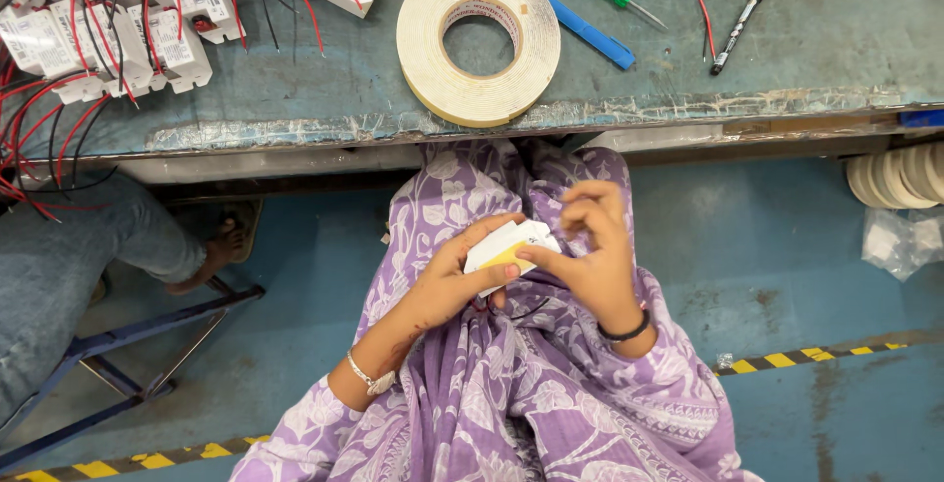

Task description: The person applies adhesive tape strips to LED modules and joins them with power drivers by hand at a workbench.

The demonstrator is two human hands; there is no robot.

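Mid-handling, over my lap at 6 o'clock from the tape roll (479, 41) on the table (324, 98): left hand (454, 280) grips the small white module (508, 249), right hand (593, 251) pinches its edge; next calls for fine fingertip work, I judge.

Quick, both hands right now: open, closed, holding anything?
Left hand: closed around the small white box, holding it over the lap.
Right hand: fingers curled, fingertips pinching the same box at its right edge.
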